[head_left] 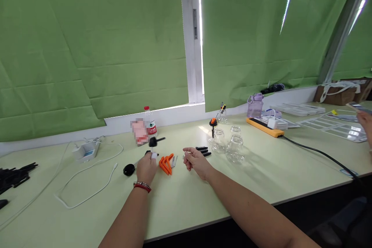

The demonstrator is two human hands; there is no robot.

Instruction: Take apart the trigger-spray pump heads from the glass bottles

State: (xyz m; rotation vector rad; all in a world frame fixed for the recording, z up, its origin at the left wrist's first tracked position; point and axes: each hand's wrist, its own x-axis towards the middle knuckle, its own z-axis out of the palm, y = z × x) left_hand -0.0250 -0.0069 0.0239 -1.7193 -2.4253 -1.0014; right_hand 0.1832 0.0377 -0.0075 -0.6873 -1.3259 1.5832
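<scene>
My left hand (146,168) is closed around a part with a black top, a sideways black rod and a white body (154,155), held above the table. Beside that hand lies a black round piece (129,169). Several orange handles (166,164) and thin metal rods (174,161) lie between my hands. My right hand (196,161) is held over the table with its fingers curled in a pinch; whatever they hold is too small or hidden to make out. Several black slim pieces (205,152) lie just beyond it.
Clear glass jars (235,151) stand right of centre, near a black-and-orange assembly (213,123). Behind are a water bottle (150,122) and a purple bottle (255,106). An orange power strip (264,127), a white cable (87,206) and another person's hand (365,124) are also around.
</scene>
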